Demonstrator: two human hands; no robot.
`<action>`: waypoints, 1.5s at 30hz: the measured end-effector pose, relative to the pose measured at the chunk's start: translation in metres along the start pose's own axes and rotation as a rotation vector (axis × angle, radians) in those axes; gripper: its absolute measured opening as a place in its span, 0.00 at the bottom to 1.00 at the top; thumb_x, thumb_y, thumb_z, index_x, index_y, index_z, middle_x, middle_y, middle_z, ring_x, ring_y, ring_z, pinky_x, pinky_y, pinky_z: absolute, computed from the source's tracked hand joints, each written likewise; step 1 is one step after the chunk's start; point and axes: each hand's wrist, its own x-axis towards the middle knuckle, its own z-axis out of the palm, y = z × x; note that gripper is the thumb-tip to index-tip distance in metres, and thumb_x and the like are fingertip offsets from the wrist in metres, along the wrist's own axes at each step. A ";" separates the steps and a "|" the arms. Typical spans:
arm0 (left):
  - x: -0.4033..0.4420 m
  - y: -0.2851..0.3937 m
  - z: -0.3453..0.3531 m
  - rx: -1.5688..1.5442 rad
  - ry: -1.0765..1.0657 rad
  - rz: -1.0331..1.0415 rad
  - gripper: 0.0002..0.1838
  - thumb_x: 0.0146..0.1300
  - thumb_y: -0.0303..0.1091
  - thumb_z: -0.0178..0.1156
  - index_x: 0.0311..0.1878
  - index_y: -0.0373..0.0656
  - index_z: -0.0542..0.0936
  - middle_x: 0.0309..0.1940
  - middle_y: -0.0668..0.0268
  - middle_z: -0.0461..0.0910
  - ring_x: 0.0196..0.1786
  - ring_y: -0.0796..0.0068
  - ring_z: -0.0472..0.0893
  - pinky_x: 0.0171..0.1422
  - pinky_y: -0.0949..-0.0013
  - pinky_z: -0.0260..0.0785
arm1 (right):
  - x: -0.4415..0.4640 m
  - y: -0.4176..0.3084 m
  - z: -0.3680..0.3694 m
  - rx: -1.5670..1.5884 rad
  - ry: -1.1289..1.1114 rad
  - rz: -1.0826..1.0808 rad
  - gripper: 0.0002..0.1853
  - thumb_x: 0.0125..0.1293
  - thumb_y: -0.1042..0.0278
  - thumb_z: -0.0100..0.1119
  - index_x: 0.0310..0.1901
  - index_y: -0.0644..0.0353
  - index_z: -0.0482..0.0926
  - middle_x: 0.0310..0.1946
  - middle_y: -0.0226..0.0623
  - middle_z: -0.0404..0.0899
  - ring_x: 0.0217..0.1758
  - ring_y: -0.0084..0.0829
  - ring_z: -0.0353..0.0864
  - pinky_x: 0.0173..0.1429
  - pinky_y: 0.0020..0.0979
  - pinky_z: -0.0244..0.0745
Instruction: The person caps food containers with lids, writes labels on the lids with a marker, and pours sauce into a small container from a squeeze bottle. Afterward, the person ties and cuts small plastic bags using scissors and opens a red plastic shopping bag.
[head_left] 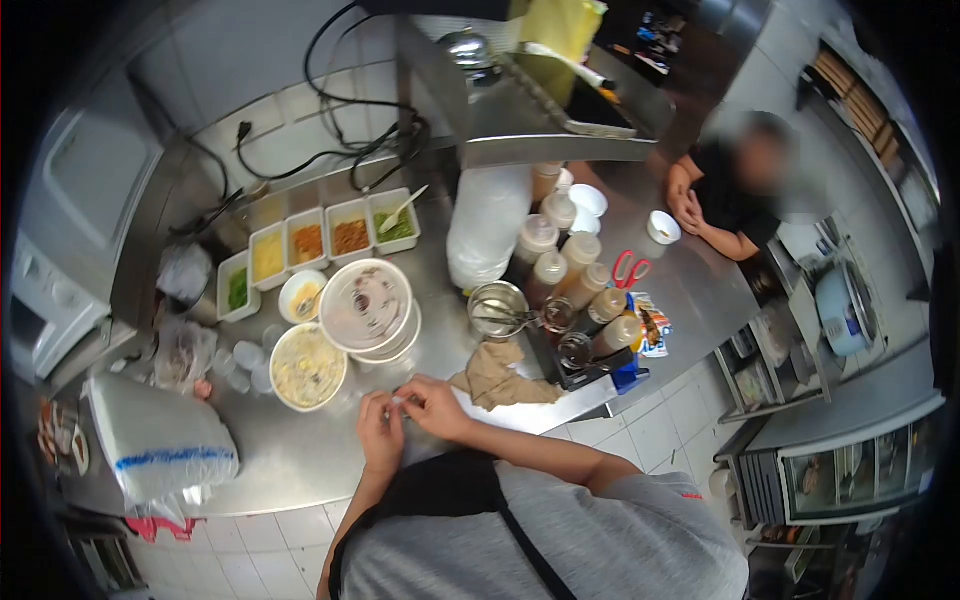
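Both hands meet over the front of the steel counter, close to my body. The fingers of my left hand (380, 432) and my right hand (434, 408) are pinched together on a small whitish, translucent thing (398, 401), too small to name. Just beyond them stands a round white tub (300, 392) filled with pale, chopped-looking food. Behind it is a larger white bucket with a translucent, stained lid (366, 304). A crumpled brown cloth (506, 376) lies to the right of my right hand.
Food trays (350, 232) line the back left. Squeeze bottles (580, 255), a metal pot (498, 308) and red scissors (630, 268) stand right. A stack in clear plastic (160, 435) sits left. A steel shelf (560, 150) overhangs. Another person (735, 190) leans at the far right.
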 end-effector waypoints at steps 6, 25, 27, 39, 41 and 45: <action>-0.004 -0.016 0.006 0.086 0.019 0.089 0.06 0.48 0.17 0.56 0.28 0.38 0.71 0.31 0.56 0.73 0.35 0.56 0.73 0.39 0.63 0.67 | -0.005 0.003 -0.006 -0.073 -0.087 -0.075 0.08 0.53 0.76 0.57 0.36 0.64 0.76 0.30 0.46 0.75 0.35 0.47 0.75 0.39 0.39 0.70; -0.020 -0.020 -0.003 -0.157 -0.060 -0.001 0.13 0.49 0.20 0.62 0.40 0.37 0.78 0.33 0.58 0.78 0.35 0.65 0.78 0.42 0.68 0.71 | 0.026 -0.024 -0.014 0.165 -0.349 0.587 0.08 0.61 0.69 0.55 0.32 0.66 0.77 0.24 0.37 0.78 0.31 0.31 0.79 0.36 0.32 0.72; -0.015 -0.015 0.000 -0.165 -0.040 -0.166 0.15 0.48 0.20 0.63 0.42 0.37 0.78 0.32 0.59 0.78 0.36 0.65 0.78 0.44 0.67 0.70 | 0.022 -0.009 -0.013 0.315 -0.307 0.613 0.09 0.64 0.68 0.54 0.33 0.67 0.77 0.23 0.33 0.77 0.30 0.26 0.78 0.35 0.29 0.72; -0.019 -0.028 0.017 -0.177 -0.094 0.126 0.07 0.58 0.26 0.55 0.37 0.34 0.77 0.37 0.55 0.73 0.43 0.56 0.74 0.49 0.62 0.67 | -0.014 -0.024 -0.005 -0.022 -0.136 -0.092 0.05 0.61 0.72 0.49 0.30 0.63 0.72 0.29 0.45 0.72 0.35 0.51 0.72 0.41 0.43 0.67; -0.019 -0.027 0.024 -0.239 -0.131 0.115 0.08 0.59 0.27 0.54 0.38 0.34 0.77 0.41 0.53 0.75 0.46 0.54 0.75 0.52 0.62 0.67 | -0.016 -0.040 -0.015 0.023 -0.174 -0.111 0.05 0.61 0.72 0.50 0.30 0.64 0.71 0.31 0.45 0.72 0.36 0.51 0.72 0.40 0.44 0.66; -0.015 -0.026 0.021 -0.266 -0.295 0.097 0.09 0.60 0.27 0.53 0.41 0.34 0.78 0.46 0.51 0.77 0.50 0.52 0.77 0.55 0.61 0.68 | -0.018 -0.034 -0.031 0.110 -0.176 -0.135 0.07 0.64 0.70 0.50 0.40 0.62 0.75 0.40 0.43 0.72 0.44 0.43 0.72 0.47 0.37 0.68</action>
